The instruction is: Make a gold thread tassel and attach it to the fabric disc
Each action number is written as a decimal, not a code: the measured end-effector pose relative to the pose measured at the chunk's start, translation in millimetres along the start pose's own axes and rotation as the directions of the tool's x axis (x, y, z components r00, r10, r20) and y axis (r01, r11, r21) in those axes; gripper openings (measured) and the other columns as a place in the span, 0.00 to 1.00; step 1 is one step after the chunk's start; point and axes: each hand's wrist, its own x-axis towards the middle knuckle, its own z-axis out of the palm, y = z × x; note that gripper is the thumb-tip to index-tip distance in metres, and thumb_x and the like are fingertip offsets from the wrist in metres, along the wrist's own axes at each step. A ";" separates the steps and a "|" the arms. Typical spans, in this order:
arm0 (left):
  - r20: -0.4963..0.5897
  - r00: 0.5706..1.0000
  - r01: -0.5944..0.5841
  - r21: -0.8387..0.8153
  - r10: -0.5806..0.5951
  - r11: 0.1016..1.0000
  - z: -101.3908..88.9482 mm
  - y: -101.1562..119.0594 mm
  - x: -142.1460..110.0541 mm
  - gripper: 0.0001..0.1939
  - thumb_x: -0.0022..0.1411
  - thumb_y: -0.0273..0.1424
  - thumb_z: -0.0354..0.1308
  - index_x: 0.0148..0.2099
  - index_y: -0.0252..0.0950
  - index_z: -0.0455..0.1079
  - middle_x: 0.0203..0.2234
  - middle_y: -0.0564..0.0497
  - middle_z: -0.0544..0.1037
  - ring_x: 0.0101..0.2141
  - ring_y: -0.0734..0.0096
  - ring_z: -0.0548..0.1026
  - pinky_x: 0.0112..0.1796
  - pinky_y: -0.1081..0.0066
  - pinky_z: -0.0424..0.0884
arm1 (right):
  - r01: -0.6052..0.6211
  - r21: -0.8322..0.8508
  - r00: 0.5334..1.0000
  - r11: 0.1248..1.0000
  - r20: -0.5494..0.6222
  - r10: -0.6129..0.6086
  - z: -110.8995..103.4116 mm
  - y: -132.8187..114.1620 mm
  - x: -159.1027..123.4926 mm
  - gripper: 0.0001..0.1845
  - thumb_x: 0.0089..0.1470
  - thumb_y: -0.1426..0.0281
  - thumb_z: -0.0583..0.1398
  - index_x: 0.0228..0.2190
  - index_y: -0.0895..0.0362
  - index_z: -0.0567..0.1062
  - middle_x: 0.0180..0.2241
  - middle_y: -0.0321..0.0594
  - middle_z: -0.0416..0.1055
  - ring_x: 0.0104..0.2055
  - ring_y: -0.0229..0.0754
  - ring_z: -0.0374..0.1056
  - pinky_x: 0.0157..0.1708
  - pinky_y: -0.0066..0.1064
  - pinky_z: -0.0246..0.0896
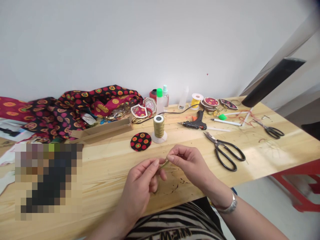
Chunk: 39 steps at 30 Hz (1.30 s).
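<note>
Low over the front of the table, my left hand [141, 180] pinches a short piece of olive-gold cord [163, 164] between thumb and fingers. My right hand [191, 163] is closed on the cord's other end, thumb against forefinger. Fingers cover most of the cord. Just beyond the hands stands a spool of gold cord [159, 129], upright. To its left lies a round black fabric disc [140, 142] with red and orange motifs. Black-handled scissors [223, 151] rest to the right of my right hand, blades pointing away.
A black glue gun [193, 122] lies beyond the scissors. Bottles [159, 101], a yellow spool [196, 101] and patterned pieces [211, 102] line the wall. Patterned fabric [67, 110] and a cardboard box [103, 130] occupy the left. Smaller scissors [272, 131] lie right, above a red stool [297, 183].
</note>
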 end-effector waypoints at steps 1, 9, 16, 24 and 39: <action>-0.006 1.000 0.017 -0.051 -0.018 0.999 1.3 1.4 -0.1 0.13 0.57 0.38 0.59 0.37 0.32 0.75 0.18 0.52 0.73 0.15 0.84 0.52 0.18 0.78 0.45 | -0.026 0.040 1.000 0.999 -0.005 0.027 0.1 1.0 0.4 0.09 0.47 0.67 0.62 0.22 0.60 0.71 0.21 0.31 0.64 0.24 0.33 0.57 0.28 0.28 0.52; 0.011 0.999 0.053 -0.104 -0.053 0.993 2.4 3.6 -0.9 0.14 0.56 0.37 0.60 0.36 0.30 0.76 0.17 0.50 0.73 0.16 0.84 0.51 0.18 0.77 0.43 | -0.088 0.212 0.995 0.973 -0.021 0.094 1.9 8.0 1.8 0.11 0.42 0.65 0.65 0.21 0.60 0.73 0.21 0.32 0.67 0.24 0.32 0.57 0.29 0.28 0.51; 0.052 0.999 0.001 0.086 -0.005 0.996 2.4 2.5 -0.8 0.18 0.56 0.39 0.60 0.21 0.31 0.70 0.15 0.55 0.67 0.15 0.85 0.52 0.18 0.76 0.45 | -0.078 0.261 0.996 0.962 -0.010 0.084 4.1 8.2 0.4 0.10 0.42 0.67 0.66 0.20 0.60 0.73 0.18 0.30 0.65 0.22 0.31 0.57 0.27 0.26 0.52; 0.049 0.999 -0.029 0.131 0.023 0.991 -0.1 -0.1 0.7 0.18 0.59 0.38 0.57 0.21 0.32 0.68 0.14 0.57 0.65 0.15 0.84 0.52 0.19 0.76 0.45 | -0.060 0.273 0.998 0.960 0.023 0.056 6.0 7.5 0.5 0.09 0.43 0.67 0.66 0.20 0.59 0.74 0.20 0.33 0.69 0.25 0.33 0.62 0.31 0.27 0.57; 0.004 0.999 0.044 0.104 -0.045 0.994 2.4 -0.8 1.1 0.13 0.53 0.38 0.63 0.32 0.31 0.76 0.11 0.60 0.59 0.16 0.83 0.52 0.18 0.78 0.46 | -0.081 0.244 0.997 0.967 0.021 0.078 7.3 8.7 -1.2 0.12 0.42 0.64 0.67 0.19 0.59 0.72 0.20 0.32 0.67 0.24 0.32 0.59 0.28 0.27 0.55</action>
